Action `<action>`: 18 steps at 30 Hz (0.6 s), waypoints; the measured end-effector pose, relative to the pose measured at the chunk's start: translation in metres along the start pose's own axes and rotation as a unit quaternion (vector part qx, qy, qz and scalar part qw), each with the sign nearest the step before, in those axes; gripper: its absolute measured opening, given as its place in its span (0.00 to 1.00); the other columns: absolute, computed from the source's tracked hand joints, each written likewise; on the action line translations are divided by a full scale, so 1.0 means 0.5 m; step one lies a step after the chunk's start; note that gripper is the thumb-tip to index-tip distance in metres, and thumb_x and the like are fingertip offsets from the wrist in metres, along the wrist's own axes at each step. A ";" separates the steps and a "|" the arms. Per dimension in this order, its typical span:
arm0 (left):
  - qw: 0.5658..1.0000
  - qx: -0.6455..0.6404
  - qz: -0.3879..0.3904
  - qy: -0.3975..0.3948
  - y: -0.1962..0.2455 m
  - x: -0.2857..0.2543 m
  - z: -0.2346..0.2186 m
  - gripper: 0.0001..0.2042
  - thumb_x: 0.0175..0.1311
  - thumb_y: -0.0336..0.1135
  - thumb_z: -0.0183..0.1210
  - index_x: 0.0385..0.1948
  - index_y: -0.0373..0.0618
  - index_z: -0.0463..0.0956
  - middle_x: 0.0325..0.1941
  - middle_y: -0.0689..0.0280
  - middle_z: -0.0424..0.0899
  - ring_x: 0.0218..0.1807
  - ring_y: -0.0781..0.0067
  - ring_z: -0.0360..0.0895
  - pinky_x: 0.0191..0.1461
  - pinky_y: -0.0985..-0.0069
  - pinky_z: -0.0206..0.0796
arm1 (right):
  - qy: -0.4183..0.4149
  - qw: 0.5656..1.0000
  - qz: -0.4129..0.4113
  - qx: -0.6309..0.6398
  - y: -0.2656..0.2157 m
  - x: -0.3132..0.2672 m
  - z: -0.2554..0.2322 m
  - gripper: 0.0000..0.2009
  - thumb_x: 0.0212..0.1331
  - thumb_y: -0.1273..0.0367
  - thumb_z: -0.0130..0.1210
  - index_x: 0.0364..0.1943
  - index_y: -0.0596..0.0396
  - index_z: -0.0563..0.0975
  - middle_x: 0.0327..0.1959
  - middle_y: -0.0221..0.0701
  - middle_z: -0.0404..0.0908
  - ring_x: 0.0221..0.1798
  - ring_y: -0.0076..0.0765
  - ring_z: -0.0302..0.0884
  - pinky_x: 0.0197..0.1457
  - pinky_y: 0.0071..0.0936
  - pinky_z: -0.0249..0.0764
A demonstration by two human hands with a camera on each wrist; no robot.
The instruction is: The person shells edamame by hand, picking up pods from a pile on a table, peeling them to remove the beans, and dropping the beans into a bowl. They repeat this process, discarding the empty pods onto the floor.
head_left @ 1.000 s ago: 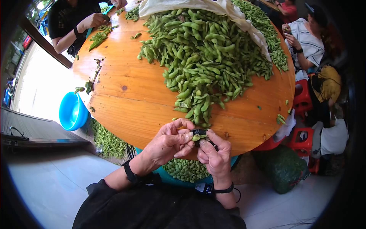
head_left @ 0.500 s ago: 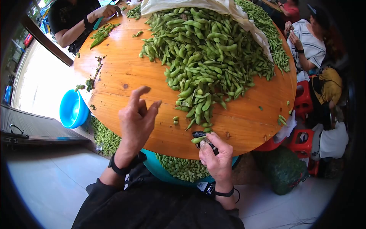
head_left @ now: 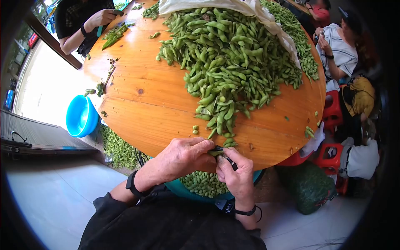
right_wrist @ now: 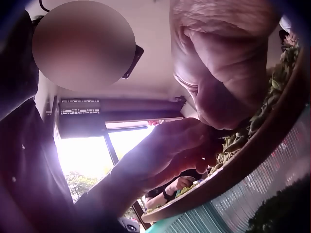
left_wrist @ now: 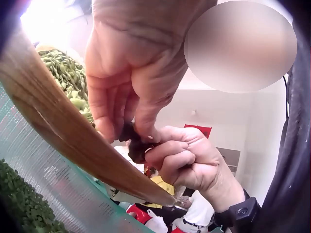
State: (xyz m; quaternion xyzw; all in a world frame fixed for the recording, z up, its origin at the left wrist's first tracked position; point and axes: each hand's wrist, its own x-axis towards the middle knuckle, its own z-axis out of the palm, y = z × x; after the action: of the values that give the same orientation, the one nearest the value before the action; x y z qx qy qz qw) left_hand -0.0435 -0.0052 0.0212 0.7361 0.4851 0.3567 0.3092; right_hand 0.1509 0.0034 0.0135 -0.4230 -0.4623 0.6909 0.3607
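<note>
Over the near edge of the table, your right hand is pinching a green pod from the right, against a black piece, and your left hand is pinching it from the left; the pod is lying roughly left to right between them, neither hand being nearer; just beyond, loose pods are resting, and farther away a big heap is spreading

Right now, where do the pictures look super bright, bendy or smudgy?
Head view: the ground outside is washed out white, and black edges curve round the picture. Left wrist view: glare whitens the top-left corner, and a blurry oval sits upper right. Right wrist view: the window glows white, the right hand looks shadowy, and another blurry oval sits upper left.
</note>
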 end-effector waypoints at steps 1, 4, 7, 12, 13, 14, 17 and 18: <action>1.000 -0.006 0.008 0.007 -0.002 -0.001 0.001 0.17 0.54 0.29 0.69 0.45 0.38 0.78 0.34 0.58 0.83 0.33 0.59 0.85 0.36 0.70 0.77 | 0.001 1.000 -0.019 -0.025 0.003 -0.001 0.000 0.09 0.67 0.79 0.51 0.48 0.70 0.75 0.29 0.25 0.71 0.22 0.14 0.66 0.22 0.16 0.62; 0.999 -0.042 -0.001 0.015 -0.016 -0.009 0.011 0.15 0.56 0.27 0.67 0.45 0.36 0.78 0.32 0.57 0.82 0.32 0.57 0.84 0.35 0.69 0.76 | 0.013 0.996 -0.052 -0.068 0.010 -0.005 0.005 0.08 0.67 0.79 0.51 0.47 0.69 0.76 0.27 0.25 0.71 0.22 0.14 0.65 0.21 0.15 0.60; 0.996 -0.081 -0.038 0.028 -0.010 -0.014 0.023 0.15 0.59 0.24 0.63 0.47 0.33 0.77 0.30 0.56 0.81 0.31 0.61 0.84 0.34 0.70 0.76 | 0.037 0.979 -0.114 -0.168 0.026 -0.004 0.002 0.07 0.64 0.79 0.53 0.44 0.70 0.76 0.29 0.28 0.72 0.22 0.17 0.68 0.22 0.18 0.63; 0.989 -0.111 -0.049 0.090 0.005 -0.016 0.066 0.14 0.62 0.20 0.58 0.50 0.30 0.76 0.30 0.57 0.78 0.28 0.69 0.82 0.31 0.74 0.75 | 0.086 0.901 -0.258 -0.337 0.016 -0.002 0.021 0.07 0.58 0.80 0.56 0.39 0.71 0.77 0.31 0.37 0.74 0.27 0.33 0.74 0.28 0.28 0.69; 0.988 -0.100 -0.050 0.106 0.011 -0.015 0.070 0.14 0.62 0.19 0.57 0.50 0.30 0.75 0.30 0.58 0.77 0.28 0.69 0.80 0.30 0.75 0.72 | 0.101 0.895 -0.259 -0.349 0.016 -0.006 0.025 0.07 0.57 0.80 0.56 0.40 0.68 0.78 0.31 0.39 0.74 0.28 0.39 0.76 0.30 0.31 0.71; 0.987 -0.090 -0.051 0.122 0.017 -0.014 0.074 0.15 0.61 0.18 0.55 0.51 0.30 0.75 0.30 0.58 0.75 0.27 0.70 0.78 0.29 0.75 0.70 | 0.115 0.889 -0.260 -0.360 0.017 -0.009 0.028 0.08 0.57 0.80 0.56 0.41 0.66 0.78 0.31 0.40 0.74 0.30 0.46 0.78 0.31 0.34 0.72; 0.984 -0.103 -0.065 0.131 0.023 -0.011 0.086 0.15 0.60 0.18 0.51 0.50 0.31 0.75 0.31 0.59 0.74 0.26 0.71 0.74 0.29 0.74 0.67 | 0.141 0.857 -0.280 -0.409 0.023 -0.015 0.035 0.08 0.56 0.80 0.56 0.40 0.66 0.78 0.32 0.40 0.74 0.30 0.47 0.77 0.31 0.35 0.72; 0.983 -0.102 -0.065 0.136 0.023 -0.010 0.088 0.16 0.60 0.19 0.49 0.49 0.31 0.76 0.31 0.59 0.73 0.25 0.71 0.73 0.29 0.74 0.67 | 0.141 0.857 -0.280 -0.409 0.023 -0.015 0.036 0.08 0.56 0.80 0.56 0.40 0.66 0.78 0.32 0.40 0.74 0.30 0.47 0.77 0.31 0.35 0.72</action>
State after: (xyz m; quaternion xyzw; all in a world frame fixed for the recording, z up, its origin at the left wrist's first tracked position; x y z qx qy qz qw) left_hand -0.0030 -0.0188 0.0050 0.6120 0.5307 0.4802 0.3365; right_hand 0.1359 -0.0127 0.0081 -0.4774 -0.7464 0.2428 0.3950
